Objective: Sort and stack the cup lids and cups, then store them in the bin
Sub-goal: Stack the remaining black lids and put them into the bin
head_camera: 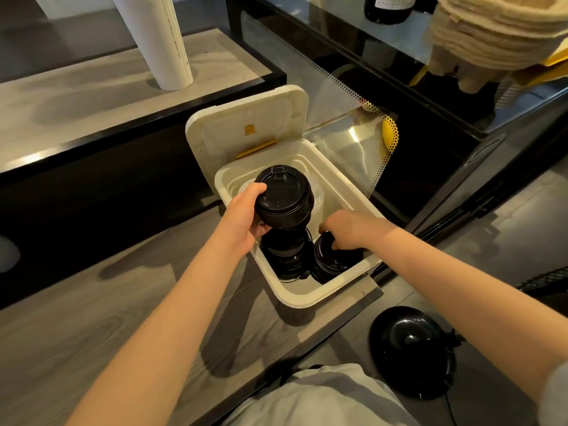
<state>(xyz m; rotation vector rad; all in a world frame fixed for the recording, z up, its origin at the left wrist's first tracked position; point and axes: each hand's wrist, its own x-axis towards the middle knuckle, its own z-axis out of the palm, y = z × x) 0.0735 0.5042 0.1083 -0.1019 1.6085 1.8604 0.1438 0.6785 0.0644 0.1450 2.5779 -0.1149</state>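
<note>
A cream plastic bin [344, 195] stands open on the floor, its hinged lid [246, 124] tipped back. My left hand [242, 219] grips a stack of black cup lids [284, 196] held above the bin's middle. Down in the bin's near end my right hand [344, 229] closes its fingers on another black lid stack [325, 259]. A third black lid stack [285, 256] lies beside it under the held one. White lids or cups [318, 195] show faintly at the bin's far side, mostly hidden.
A black round base with a cord [412, 348] sits on the floor near right. A glass-fronted black cabinet [430, 124] rises behind the bin. A white tube [163, 41] stands on the low wooden bench to the left. Stacked pulp cup trays [498, 32] sit top right.
</note>
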